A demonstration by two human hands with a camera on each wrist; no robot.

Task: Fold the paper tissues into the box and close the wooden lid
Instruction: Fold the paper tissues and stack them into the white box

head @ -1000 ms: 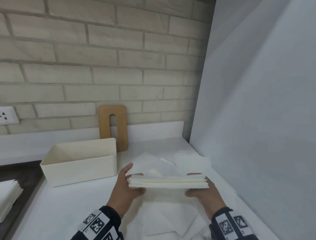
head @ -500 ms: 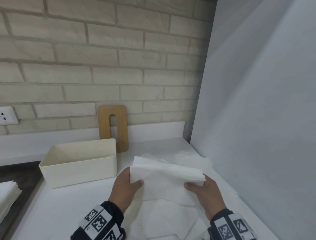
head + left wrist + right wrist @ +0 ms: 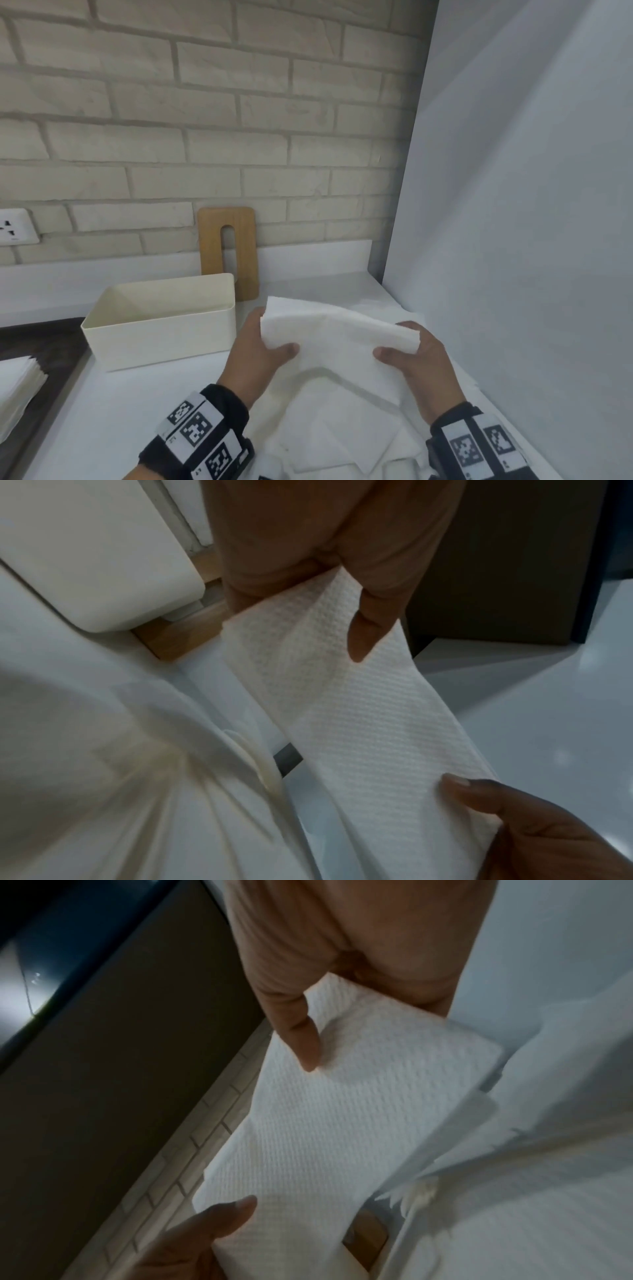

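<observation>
Tissues [image 3: 337, 334] held up between both hands, above bench [image 3: 113, 414], likely to bend stack into fold before boxing. Left hand [image 3: 258, 346] pinches left end, thumb on top; right hand [image 3: 416, 356] pinches right end same way. Box [image 3: 161, 329] sits open just left of hands. Wooden lid [image 3: 227, 251] leans on wall behind box.

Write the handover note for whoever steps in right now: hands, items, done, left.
Left hand and right hand each pinch one end of the folded tissue bundle, held above loose tissues on the counter.
Cream box is open, nothing seen inside.
Wooden lid leans on the brick wall behind the box.
Done: bundle gathered.
Left: place it in the box, fit the lid.
</observation>
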